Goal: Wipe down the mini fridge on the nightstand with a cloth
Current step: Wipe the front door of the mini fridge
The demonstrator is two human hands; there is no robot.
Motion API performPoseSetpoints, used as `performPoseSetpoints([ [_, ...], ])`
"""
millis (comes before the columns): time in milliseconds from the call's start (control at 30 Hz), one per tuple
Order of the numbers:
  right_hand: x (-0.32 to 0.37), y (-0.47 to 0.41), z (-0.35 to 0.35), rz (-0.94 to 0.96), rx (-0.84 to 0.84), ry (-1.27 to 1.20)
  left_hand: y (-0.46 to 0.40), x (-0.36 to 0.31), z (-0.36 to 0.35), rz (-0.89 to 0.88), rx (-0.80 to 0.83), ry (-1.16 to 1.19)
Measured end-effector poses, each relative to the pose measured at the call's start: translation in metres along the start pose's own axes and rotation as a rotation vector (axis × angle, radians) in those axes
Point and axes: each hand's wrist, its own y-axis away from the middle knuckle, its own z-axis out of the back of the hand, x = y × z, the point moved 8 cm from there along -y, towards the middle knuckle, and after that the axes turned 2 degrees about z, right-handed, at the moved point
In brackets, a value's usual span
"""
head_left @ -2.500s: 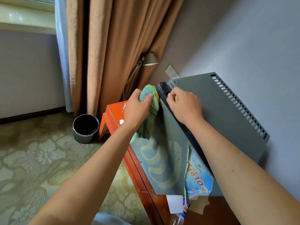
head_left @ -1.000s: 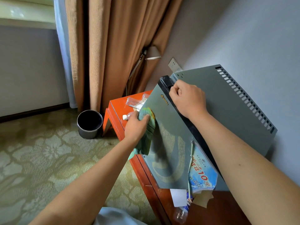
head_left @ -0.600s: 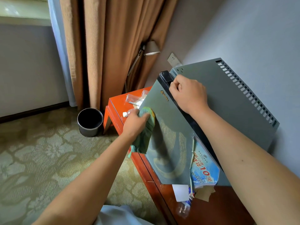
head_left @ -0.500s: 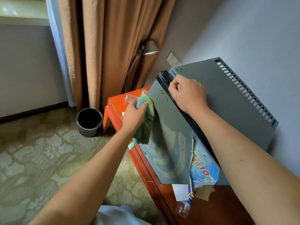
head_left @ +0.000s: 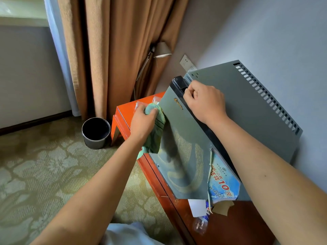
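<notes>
Moved since earlier: left hand [head_left: 143, 121] and its bunched green cloth [head_left: 155, 128] sat at the door's top corner 2.5 s ago, dropped lower by 1.0 s ago, and are now back up along the door's left edge; the right hand has kept its place.
Fridge: grey metal mini fridge [head_left: 247, 110] stands on the glossy orange-red wooden nightstand [head_left: 123, 112], its back close to the pale wall.
Left hand: fingers curled tight around the cloth, pressing it flat against the door front.
Right hand: right hand [head_left: 205, 101] closed in a fist over the black top edge of the door, apparently steadying it.
Done: curved wipe streaks cover the middle and lower door face.
Left, by judgement: upper door near the logo, the slotted top panel, the sides.
In the way: torn blue paper sticker [head_left: 223, 179] hanging loose on the lower door could snag the cloth.
Around: white card [head_left: 197, 207] and clear plastic bottle [head_left: 200, 225] lie at the fridge's foot; clear packets [head_left: 155, 99] just beyond the cloth; black round bin [head_left: 96, 132] on the patterned carpet beside the nightstand; tan curtain [head_left: 115, 50] behind.
</notes>
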Motion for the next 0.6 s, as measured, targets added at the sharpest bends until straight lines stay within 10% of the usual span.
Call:
performPoseSetpoints([
  [233, 0.0, 0.001, 0.0, -0.001, 0.003, 0.0, 0.023, 0.074, -0.032, 0.331, 0.278, -0.207],
  [600, -0.002, 0.0, -0.002, -0.024, 0.008, -0.012, 0.038, 0.008, -0.024, 0.111, 0.094, 0.209],
])
